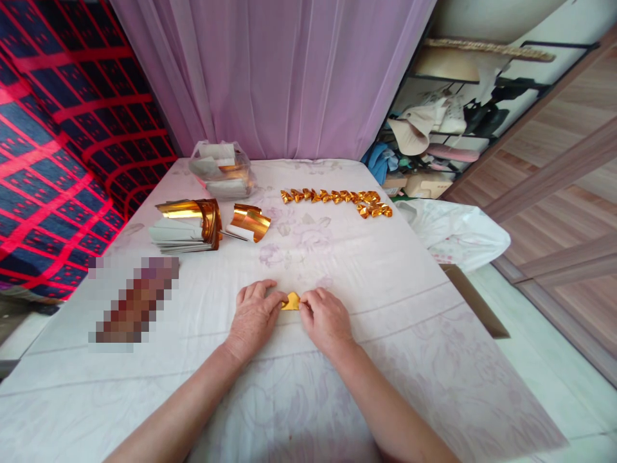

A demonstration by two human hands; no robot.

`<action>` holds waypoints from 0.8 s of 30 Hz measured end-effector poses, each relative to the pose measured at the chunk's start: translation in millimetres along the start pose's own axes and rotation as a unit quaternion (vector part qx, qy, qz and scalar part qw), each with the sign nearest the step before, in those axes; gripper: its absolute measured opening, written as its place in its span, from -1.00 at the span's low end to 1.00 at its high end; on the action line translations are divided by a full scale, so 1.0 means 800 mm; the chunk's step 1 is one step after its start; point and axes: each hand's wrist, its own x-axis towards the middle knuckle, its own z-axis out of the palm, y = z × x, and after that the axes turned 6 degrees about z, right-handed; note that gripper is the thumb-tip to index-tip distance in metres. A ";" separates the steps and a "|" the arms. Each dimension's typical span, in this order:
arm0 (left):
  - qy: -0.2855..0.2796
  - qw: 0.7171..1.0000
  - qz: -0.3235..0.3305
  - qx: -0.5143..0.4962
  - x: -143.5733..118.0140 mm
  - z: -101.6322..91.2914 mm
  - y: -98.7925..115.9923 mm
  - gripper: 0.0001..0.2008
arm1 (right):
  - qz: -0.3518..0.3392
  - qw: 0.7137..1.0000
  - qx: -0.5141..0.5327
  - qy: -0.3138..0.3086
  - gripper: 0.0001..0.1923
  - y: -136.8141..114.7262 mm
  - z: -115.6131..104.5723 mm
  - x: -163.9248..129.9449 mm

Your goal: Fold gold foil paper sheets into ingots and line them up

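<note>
Both hands pinch a small gold paper piece (290, 301) near the middle of the white floral sheet (409, 308): left hand (253, 317) and right hand (326, 319), fingers closed on it. Folded gold pieces (337, 199) line the far edge before a lilac curtain (274, 71).

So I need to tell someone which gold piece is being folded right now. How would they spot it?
On the white bed sheet, look at the near middle, where the two hands meet. The small gold piece sits pinched between the left hand and right hand, alone, far from the row of folded pieces.
</note>
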 end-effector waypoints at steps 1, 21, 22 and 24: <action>-0.005 1.000 -0.006 -0.003 0.000 0.000 0.000 -0.77 | 0.011 1.000 -0.007 -0.010 -0.91 -0.004 -0.002 0.001; -0.032 0.998 -0.014 -0.043 -0.001 0.001 -0.016 -0.73 | 0.014 0.987 0.127 -0.096 -0.81 0.020 -0.007 0.009; -0.026 0.999 -0.009 -0.040 -0.002 0.002 -0.016 -0.73 | 0.008 0.988 0.120 -0.093 -0.80 0.020 -0.007 0.009; -0.017 0.999 0.001 -0.034 -0.002 0.003 -0.017 -0.73 | -0.012 0.993 0.088 -0.082 -0.74 0.017 -0.011 0.007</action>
